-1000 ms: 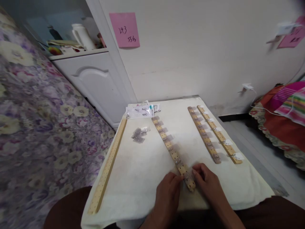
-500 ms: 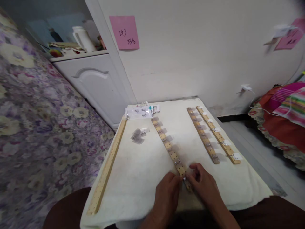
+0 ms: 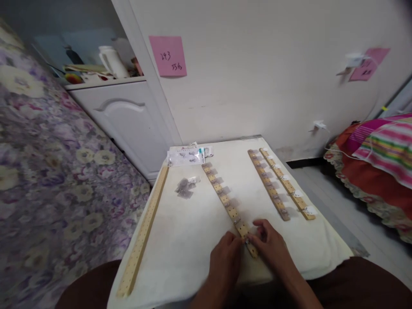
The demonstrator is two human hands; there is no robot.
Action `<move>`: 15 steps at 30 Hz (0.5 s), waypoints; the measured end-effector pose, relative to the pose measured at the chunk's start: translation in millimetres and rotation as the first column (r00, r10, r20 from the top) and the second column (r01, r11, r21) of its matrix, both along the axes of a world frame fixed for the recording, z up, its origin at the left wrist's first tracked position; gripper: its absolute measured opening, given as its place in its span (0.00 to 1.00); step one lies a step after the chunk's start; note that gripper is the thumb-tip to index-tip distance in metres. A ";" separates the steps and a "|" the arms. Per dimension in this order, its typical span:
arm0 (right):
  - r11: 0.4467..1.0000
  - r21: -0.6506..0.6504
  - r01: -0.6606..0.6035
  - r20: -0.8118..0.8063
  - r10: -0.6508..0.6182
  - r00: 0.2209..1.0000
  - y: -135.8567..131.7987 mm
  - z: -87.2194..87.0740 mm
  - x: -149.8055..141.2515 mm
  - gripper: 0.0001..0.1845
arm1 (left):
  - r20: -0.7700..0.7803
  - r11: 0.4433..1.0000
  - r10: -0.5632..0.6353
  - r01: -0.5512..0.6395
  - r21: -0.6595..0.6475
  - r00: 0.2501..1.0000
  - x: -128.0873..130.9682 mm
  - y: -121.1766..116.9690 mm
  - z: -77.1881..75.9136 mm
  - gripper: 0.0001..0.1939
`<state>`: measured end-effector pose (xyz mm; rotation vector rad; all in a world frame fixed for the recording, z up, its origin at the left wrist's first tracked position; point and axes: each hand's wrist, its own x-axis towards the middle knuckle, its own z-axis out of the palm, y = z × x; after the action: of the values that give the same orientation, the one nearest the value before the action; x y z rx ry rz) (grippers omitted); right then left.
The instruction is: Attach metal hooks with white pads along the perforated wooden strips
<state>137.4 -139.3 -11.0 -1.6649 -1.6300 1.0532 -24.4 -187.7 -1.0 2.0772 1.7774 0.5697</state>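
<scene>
A long perforated wooden strip (image 3: 225, 199) with several small metal pieces clipped along it lies slantwise on the white cloth-covered table (image 3: 189, 240). My left hand (image 3: 225, 262) and my right hand (image 3: 270, 244) meet at the strip's near end, fingers pinched together on either side of it. Between the fingertips sits a small metal piece (image 3: 247, 242) on the strip. Both hands touch the strip; what the fingers grip is too small to name for sure.
Two more fitted strips (image 3: 268, 184) (image 3: 286, 183) lie to the right. A bare strip (image 3: 143, 234) lies along the table's left edge. Loose metal pieces (image 3: 185, 186) and packets (image 3: 186, 155) sit at the back. Flowered bedding is left, a white cabinet (image 3: 128, 120) behind, striped bedding (image 3: 380, 150) right.
The view has swung slightly right and down. My hands stay at the strip's near end, the fingers shifting a little closer around the small metal piece.
</scene>
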 end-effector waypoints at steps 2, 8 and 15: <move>1.000 0.025 0.007 -0.017 -0.007 1.000 -0.8 -2.4 0.5 0.20 | 0.064 1.000 -0.002 0.001 0.015 0.998 -3.3 -0.5 -3.8 0.14; 0.978 0.154 0.143 -0.094 -0.130 0.987 -10.6 -11.6 12.4 0.18 | 0.305 0.996 -0.025 -0.001 0.084 0.952 -12.7 -1.4 -12.7 0.16; 0.925 0.367 0.103 0.096 -0.147 0.984 -47.4 -13.7 7.8 0.10 | 0.375 0.993 -0.026 -0.018 0.113 0.927 -17.2 0.1 -14.7 0.13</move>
<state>145.2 -186.6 -24.7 -1.5817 -1.6508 0.5549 -41.6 -187.6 -15.7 1.8818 1.5471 1.0151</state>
